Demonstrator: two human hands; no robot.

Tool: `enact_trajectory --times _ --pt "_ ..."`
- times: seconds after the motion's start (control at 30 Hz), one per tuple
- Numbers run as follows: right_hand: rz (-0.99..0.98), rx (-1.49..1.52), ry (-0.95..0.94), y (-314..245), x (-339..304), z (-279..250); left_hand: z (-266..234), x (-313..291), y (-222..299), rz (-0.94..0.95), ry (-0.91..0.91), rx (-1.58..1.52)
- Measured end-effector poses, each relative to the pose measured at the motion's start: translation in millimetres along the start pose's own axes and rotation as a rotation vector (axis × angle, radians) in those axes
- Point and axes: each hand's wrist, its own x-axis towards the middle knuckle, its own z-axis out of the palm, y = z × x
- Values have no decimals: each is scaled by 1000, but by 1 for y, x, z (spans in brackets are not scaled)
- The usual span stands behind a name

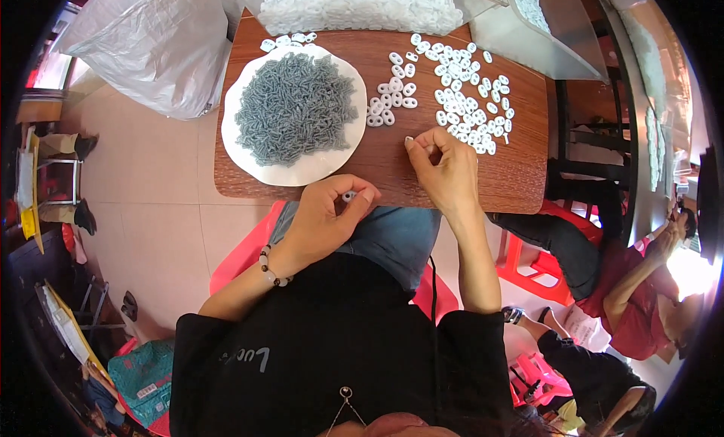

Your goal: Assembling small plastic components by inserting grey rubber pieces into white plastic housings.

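My left hand (320,220) is curled at the table's front edge. Between its thumb and fingers sits a small white oval piece with two holes (348,197). To the right, my right hand (446,169) hovers above the table with thumb and fingertips pinched together; whatever may be between them is too small to make out. A white wavy-rimmed plate (230,128) beyond my left hand carries a heap of small grey ridged pieces (296,109). Many loose white two-hole pieces (460,109) lie beyond my right hand, and a smaller cluster (392,94) is near the plate.
Along the far edge of the brown table (377,162) stands a clear bin of white pieces (362,11), with another container (520,41) at its right. A white plastic bag (162,52) is at the far left. Other people sit nearby at right, one in a red shirt (633,305).
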Motion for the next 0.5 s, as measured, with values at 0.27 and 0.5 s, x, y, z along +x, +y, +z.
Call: enact_trajectory --times 0.27,0.5 --pt "-177 -88 76 -11 15 2 -3 0 -6 -46 -41 -31" --pt "-474 -99 39 -12 17 13 -5 -2 -6 -65 -66 -87"
